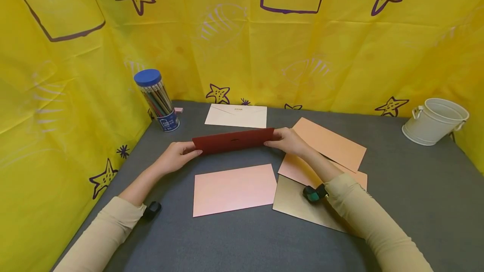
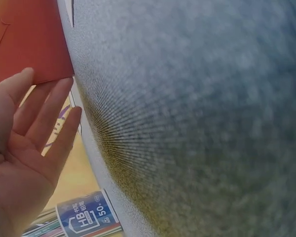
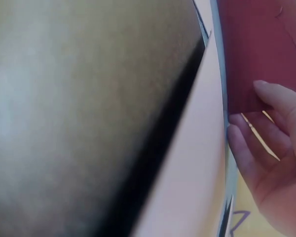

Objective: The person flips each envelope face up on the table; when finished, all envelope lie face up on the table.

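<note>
While both hands, left hand [image 1: 174,157] and right hand [image 1: 289,140], are pinching the dark red envelope [image 1: 233,140] by its ends above the tabletop [image 1: 408,205], four others are lying unhandled.

We see a grey table [image 1: 397,188] walled in by yellow cloth [image 1: 242,53] printed with purple starfish. At its far left corner stands a clear pencil tub [image 1: 158,100] with a blue lid (a small pink eraser [image 1: 178,110] lies just beside it). A white metal bucket [image 1: 435,121] sits at the far right, well apart from the tub.
</note>
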The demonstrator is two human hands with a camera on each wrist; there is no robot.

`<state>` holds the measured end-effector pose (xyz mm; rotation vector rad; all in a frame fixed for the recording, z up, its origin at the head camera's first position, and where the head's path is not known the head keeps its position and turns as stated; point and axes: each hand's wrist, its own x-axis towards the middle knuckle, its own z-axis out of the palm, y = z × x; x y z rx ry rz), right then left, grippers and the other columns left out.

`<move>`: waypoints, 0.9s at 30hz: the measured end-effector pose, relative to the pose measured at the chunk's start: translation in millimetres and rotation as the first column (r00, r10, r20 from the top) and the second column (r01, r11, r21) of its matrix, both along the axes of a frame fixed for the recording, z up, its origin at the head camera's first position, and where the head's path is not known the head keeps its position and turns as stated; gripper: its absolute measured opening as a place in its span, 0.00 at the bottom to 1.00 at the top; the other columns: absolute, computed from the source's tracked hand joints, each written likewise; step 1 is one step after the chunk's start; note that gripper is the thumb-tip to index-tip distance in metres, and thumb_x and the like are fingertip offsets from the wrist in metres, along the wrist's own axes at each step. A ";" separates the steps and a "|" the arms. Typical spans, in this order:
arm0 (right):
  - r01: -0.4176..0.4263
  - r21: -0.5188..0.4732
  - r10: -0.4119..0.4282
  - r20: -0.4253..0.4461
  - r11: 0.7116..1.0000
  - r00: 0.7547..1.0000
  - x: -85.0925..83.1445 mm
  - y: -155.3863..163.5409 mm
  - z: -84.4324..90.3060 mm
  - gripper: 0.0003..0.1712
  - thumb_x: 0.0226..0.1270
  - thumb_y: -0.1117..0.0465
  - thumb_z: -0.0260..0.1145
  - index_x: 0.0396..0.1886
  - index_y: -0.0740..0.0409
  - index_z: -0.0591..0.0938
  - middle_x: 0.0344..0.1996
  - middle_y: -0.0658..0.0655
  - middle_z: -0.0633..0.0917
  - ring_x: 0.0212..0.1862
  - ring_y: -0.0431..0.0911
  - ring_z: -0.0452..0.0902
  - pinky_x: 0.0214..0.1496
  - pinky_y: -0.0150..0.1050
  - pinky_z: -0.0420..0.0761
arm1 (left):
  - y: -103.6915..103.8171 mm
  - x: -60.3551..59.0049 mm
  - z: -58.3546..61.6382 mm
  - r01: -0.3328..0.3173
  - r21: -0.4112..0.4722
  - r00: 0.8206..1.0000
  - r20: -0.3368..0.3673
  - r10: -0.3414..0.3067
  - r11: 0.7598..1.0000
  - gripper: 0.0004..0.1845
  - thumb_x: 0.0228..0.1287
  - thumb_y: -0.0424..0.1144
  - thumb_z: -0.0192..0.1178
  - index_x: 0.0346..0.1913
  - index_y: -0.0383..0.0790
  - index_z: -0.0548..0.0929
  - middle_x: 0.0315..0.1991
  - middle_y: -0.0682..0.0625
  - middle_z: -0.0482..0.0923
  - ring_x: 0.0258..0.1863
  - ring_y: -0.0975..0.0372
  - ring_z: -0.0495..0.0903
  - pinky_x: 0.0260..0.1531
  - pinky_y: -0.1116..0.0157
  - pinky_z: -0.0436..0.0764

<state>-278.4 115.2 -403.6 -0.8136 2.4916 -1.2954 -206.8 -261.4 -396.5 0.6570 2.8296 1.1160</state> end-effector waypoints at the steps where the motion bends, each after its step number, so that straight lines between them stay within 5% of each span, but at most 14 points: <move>1: 0.002 0.002 -0.002 -0.002 1.000 1.000 0.4 -0.4 0.2 0.18 0.66 0.62 0.68 0.54 0.63 0.83 0.46 0.57 0.87 0.50 0.50 0.81 0.58 0.48 0.76 | -0.2 -0.1 -0.4 -0.007 -0.003 1.000 -0.006 0.007 1.000 0.13 0.69 0.39 0.61 0.52 0.39 0.85 0.45 0.46 0.85 0.45 0.55 0.83 0.51 0.50 0.78; 7: 0.043 0.024 -0.043 0.025 0.999 0.999 3.9 -3.6 1.2 0.15 0.66 0.60 0.68 0.50 0.61 0.85 0.41 0.56 0.87 0.43 0.49 0.80 0.49 0.42 0.79 | -0.7 -0.5 -0.4 -0.071 0.021 0.997 0.015 0.071 0.997 0.09 0.67 0.35 0.62 0.47 0.35 0.85 0.40 0.44 0.86 0.40 0.54 0.84 0.47 0.53 0.81; 11: 0.087 0.037 -0.090 0.086 0.996 0.992 6.6 -5.0 -0.4 0.15 0.65 0.60 0.69 0.47 0.63 0.84 0.36 0.56 0.86 0.37 0.48 0.80 0.43 0.37 0.81 | -0.2 -1.2 -0.2 -0.142 0.054 0.986 0.101 0.136 0.988 0.17 0.68 0.36 0.61 0.55 0.30 0.79 0.40 0.43 0.85 0.38 0.55 0.85 0.44 0.58 0.83; 19: 0.170 0.075 -0.179 0.151 0.983 0.972 13.2 -8.6 -2.1 0.36 0.64 0.56 0.71 0.66 0.67 0.69 0.36 0.57 0.86 0.34 0.45 0.82 0.42 0.36 0.81 | 3.6 -3.1 0.8 -0.245 0.175 0.944 0.265 0.194 0.954 0.28 0.69 0.33 0.59 0.68 0.26 0.65 0.45 0.33 0.82 0.36 0.52 0.86 0.36 0.62 0.84; 27: 0.178 0.130 -0.195 0.133 0.975 0.972 21.0 -13.2 0.4 0.42 0.62 0.53 0.71 0.70 0.66 0.66 0.36 0.56 0.86 0.33 0.44 0.80 0.40 0.37 0.76 | 5.6 -3.8 1.8 -0.296 0.157 0.922 0.306 0.238 0.942 0.29 0.68 0.33 0.60 0.68 0.25 0.66 0.47 0.32 0.80 0.34 0.55 0.86 0.36 0.66 0.84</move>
